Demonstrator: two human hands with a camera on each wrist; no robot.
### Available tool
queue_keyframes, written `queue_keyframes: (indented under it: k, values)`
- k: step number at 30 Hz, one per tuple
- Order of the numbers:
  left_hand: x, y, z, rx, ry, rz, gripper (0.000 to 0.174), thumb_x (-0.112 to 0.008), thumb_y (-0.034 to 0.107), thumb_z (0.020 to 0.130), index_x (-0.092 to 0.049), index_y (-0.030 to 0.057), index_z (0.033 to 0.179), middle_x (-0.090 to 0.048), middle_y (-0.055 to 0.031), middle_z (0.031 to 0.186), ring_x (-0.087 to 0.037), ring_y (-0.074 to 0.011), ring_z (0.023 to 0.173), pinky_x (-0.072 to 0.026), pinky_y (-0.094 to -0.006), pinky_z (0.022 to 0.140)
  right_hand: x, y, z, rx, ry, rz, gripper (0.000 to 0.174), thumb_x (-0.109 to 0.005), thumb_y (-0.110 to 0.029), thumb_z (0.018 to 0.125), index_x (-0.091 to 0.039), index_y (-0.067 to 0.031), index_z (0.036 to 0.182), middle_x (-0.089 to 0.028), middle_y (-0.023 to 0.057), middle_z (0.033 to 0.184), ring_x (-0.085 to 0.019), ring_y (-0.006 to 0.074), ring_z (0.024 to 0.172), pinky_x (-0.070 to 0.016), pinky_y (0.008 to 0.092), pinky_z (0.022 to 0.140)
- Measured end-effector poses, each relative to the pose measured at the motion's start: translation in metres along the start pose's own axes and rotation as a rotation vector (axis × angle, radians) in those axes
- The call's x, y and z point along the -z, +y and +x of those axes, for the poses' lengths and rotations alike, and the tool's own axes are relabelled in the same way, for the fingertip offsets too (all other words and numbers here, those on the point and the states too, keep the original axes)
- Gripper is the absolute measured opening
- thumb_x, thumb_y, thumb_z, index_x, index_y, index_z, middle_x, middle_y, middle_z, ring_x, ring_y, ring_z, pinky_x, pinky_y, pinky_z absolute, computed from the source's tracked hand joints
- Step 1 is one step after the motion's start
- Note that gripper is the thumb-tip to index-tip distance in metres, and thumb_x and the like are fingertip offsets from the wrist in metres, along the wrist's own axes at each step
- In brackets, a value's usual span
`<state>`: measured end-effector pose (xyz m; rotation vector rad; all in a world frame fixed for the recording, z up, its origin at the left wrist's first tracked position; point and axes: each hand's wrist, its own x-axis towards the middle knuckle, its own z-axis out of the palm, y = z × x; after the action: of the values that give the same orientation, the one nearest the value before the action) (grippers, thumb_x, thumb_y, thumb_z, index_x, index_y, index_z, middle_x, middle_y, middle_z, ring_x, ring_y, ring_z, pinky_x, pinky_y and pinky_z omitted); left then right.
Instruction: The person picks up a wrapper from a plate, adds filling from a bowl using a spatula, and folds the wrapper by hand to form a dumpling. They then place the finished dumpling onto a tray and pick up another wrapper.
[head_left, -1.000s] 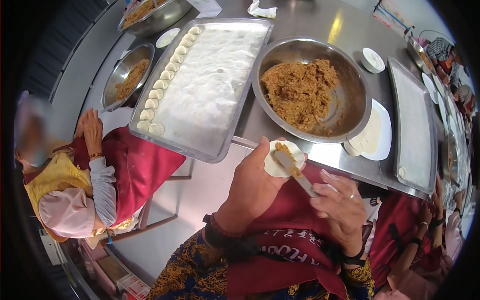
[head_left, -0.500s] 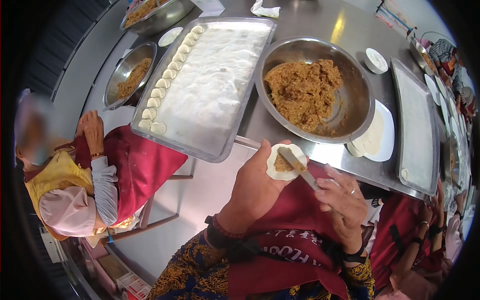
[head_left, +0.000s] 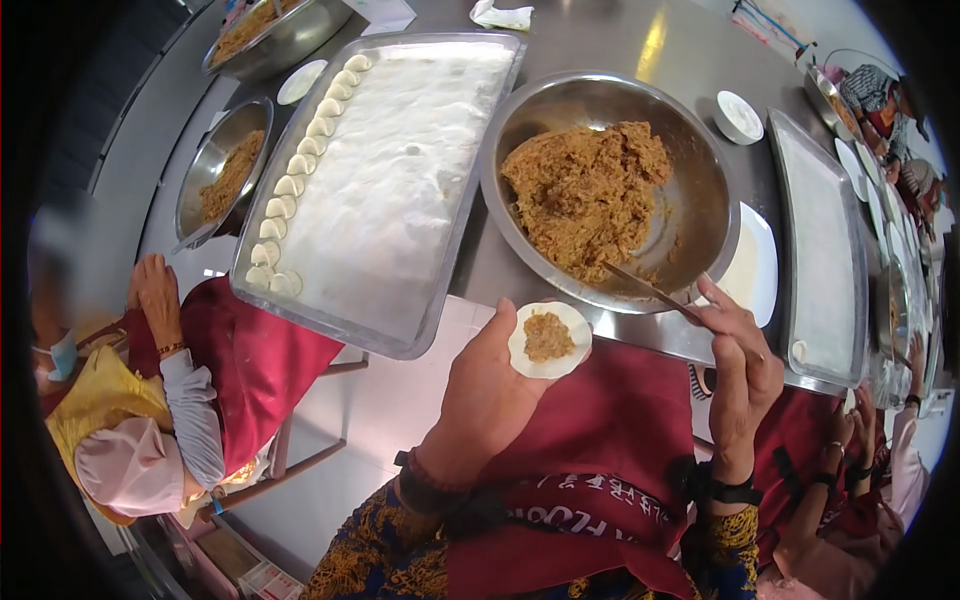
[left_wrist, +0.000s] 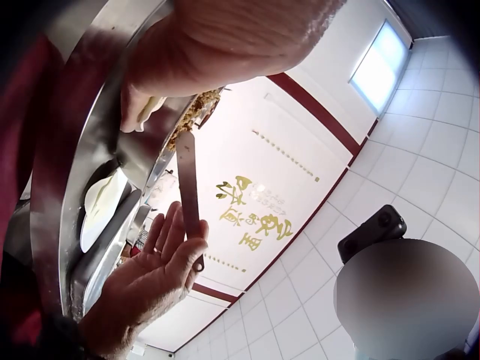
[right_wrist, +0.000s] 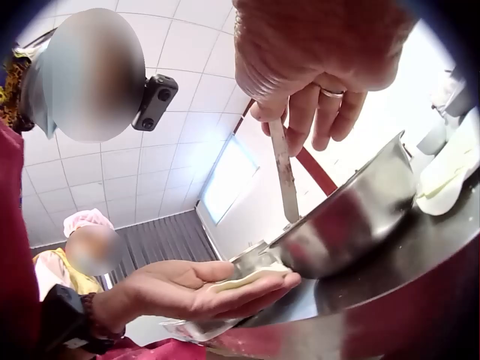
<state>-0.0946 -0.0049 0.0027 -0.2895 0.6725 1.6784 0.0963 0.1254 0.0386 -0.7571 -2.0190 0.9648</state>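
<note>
Filled wrapper (head_left: 549,340) on open palm
Flat left hand (head_left: 490,390) carries it; right hand (head_left: 745,370) pinches spatula (head_left: 650,291) into bowl (head_left: 700,190); apron (head_left: 590,500) lettering illegible.

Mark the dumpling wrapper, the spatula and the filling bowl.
dumpling wrapper (head_left: 578,338): head view, bare right edge.
spatula (head_left: 650,290): head view, middle of blade.
filling bowl (head_left: 695,190): head view, bare inner wall.

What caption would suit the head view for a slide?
Left hand carries a filled wrapper; right hand holds a spatula in the bowl.

Floured tray (head_left: 400,190) w/ dumplings (head_left: 297,163), 2nd filling bowl (head_left: 192,195).
</note>
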Motion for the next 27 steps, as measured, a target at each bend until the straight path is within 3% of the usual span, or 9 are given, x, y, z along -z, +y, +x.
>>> queue_keyframes:
  k: [3, 5, 11, 14, 17, 27]
  values:
    - [0.002, 0.0, 0.004, 0.021, -0.03, 0.001, 0.055, -0.021, 0.033, 0.108, -0.031, -0.0117, 0.138, -0.042, -0.0289, 0.141, -0.043, -0.0419, 0.132, -0.0331, -0.056, 0.114, -0.006, 0.005, 0.017, -0.086, -0.017, 0.029, 0.016, -0.062, -0.015, 0.094, -0.072, -0.0031, 0.1, -0.072, 0.0111, 0.106, -0.062, 0.0262, 0.114, -0.0493, 0.0345, 0.092]
    - [-0.001, 0.001, 0.006, 0.02, -0.023, -0.001, 0.055, -0.02, 0.034, 0.108, -0.028, -0.0101, 0.141, -0.041, -0.0279, 0.143, -0.042, -0.0419, 0.133, -0.0331, -0.0564, 0.114, -0.01, 0.013, 0.026, -0.017, -0.08, -0.023, 0.013, -0.065, -0.012, 0.092, -0.072, -0.0044, 0.098, -0.073, 0.0063, 0.102, -0.062, 0.0256, 0.113, -0.0491, 0.0358, 0.092]
    - [-0.007, 0.002, 0.011, 0.013, -0.039, 0.023, 0.053, -0.02, 0.033, 0.108, -0.026, -0.0052, 0.145, -0.04, -0.0241, 0.146, -0.042, -0.0407, 0.134, -0.0329, -0.0572, 0.113, -0.017, 0.021, 0.034, -0.056, -0.147, -0.025, 0.011, -0.066, -0.012, 0.091, -0.072, -0.0048, 0.097, -0.074, 0.0048, 0.097, -0.064, 0.0263, 0.111, -0.0485, 0.0386, 0.095]
    - [-0.012, 0.004, 0.011, 0.009, -0.046, 0.01, 0.053, -0.019, 0.033, 0.108, -0.027, -0.0047, 0.145, -0.04, -0.0228, 0.146, -0.041, -0.039, 0.135, -0.0327, -0.0567, 0.114, -0.017, 0.027, 0.036, 0.036, -0.192, -0.018, 0.01, -0.066, -0.012, 0.091, -0.072, -0.0054, 0.097, -0.074, 0.0055, 0.097, -0.066, 0.0271, 0.109, -0.0458, 0.0432, 0.1]
    - [-0.014, 0.005, 0.011, 0.009, -0.092, 0.007, 0.053, -0.019, 0.033, 0.108, -0.026, -0.004, 0.145, -0.039, -0.0214, 0.147, -0.04, -0.0371, 0.136, -0.0318, -0.0566, 0.115, -0.017, 0.023, 0.032, -0.036, -0.178, 0.092, 0.012, -0.063, -0.011, 0.092, -0.072, -0.0044, 0.097, -0.074, 0.0077, 0.097, -0.066, 0.0271, 0.109, -0.0419, 0.0468, 0.104]
    - [-0.019, 0.005, 0.0, 0.001, -0.148, -0.032, 0.055, -0.018, 0.034, 0.108, -0.027, -0.0062, 0.143, -0.041, -0.0206, 0.146, -0.041, -0.0355, 0.136, -0.03, -0.0567, 0.116, -0.019, 0.006, -0.01, -0.173, 0.031, 0.349, 0.025, -0.059, -0.021, 0.096, -0.07, 0.0014, 0.098, -0.073, 0.0162, 0.1, -0.065, 0.0296, 0.11, -0.0392, 0.0455, 0.106]
